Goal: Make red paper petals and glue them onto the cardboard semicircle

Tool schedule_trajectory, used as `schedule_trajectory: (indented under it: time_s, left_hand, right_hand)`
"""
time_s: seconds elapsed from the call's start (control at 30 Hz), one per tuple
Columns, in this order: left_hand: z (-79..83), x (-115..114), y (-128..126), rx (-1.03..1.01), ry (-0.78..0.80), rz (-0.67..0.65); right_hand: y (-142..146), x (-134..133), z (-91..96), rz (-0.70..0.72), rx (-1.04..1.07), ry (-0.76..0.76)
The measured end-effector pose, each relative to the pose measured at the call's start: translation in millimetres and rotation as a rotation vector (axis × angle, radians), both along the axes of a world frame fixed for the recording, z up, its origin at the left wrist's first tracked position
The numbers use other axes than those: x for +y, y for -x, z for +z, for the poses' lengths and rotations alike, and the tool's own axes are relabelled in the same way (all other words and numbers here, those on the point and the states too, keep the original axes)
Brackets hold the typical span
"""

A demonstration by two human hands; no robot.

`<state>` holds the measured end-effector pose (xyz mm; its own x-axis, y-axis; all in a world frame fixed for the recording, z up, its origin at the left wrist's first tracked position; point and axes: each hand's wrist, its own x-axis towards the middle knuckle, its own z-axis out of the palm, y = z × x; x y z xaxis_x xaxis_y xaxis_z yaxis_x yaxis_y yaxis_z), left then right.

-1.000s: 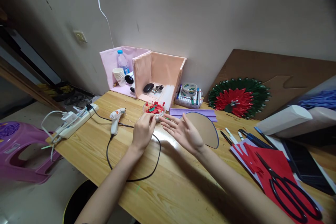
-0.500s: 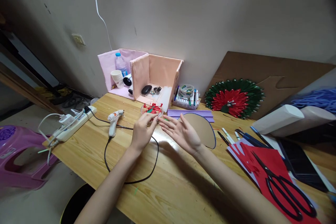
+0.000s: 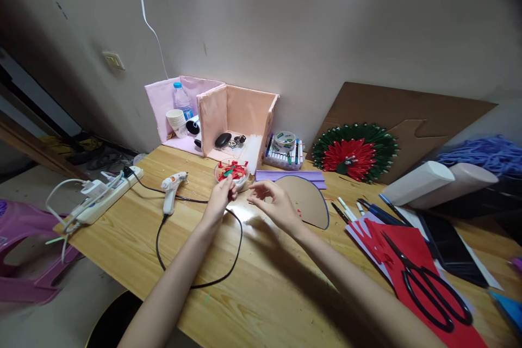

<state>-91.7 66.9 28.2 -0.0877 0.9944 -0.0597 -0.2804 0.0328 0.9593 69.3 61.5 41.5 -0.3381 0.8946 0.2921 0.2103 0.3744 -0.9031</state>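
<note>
My left hand [image 3: 221, 199] reaches to the near rim of a small clear bowl [image 3: 230, 172] filled with red and green paper pieces, its fingers pinched together on something I cannot make out. My right hand [image 3: 274, 204] hovers just right of it over the wooden table [image 3: 261, 283], fingers curled inward with nothing visible in them. A half-round cardboard piece [image 3: 306, 200] lies beside my right hand. A white glue gun [image 3: 171, 187] rests left of my left hand, and its black cord [image 3: 196, 261] loops under my left forearm.
A power strip [image 3: 104, 196] sits at the table's left end. Pink and peach fabric boxes [image 3: 222, 114], a marker box [image 3: 284, 153] and a purple strip [image 3: 290, 175] stand at the back. Red paper with black scissors [image 3: 428, 283], pens [image 3: 359, 209] and a green-red paper rosette [image 3: 354, 152] are at right.
My right hand's fingers went from spread flat to curled. My left hand has pinched at the bowl's rim. The view has shifted slightly left.
</note>
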Motion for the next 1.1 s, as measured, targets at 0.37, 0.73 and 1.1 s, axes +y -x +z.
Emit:
schedule_trajectory:
  time_s: [0.37, 0.73, 1.1]
  left_hand:
    - [-12.0, -10.3, 7.0, -0.006, 0.162, -0.181]
    - [5.4, -25.6, 34.9, 0.181, -0.01, -0.115]
    - [26.0, -32.7, 16.0, 1.117, -0.577, 0.215]
  right_hand:
    - [26.8, 14.8, -7.5, -0.004, 0.013, -0.058]
    - [-1.4, 48.6, 10.6, 0.026, 0.268, 0.401]
    - [-8.3, 54.3, 13.8, 0.275, 0.348, 0.658]
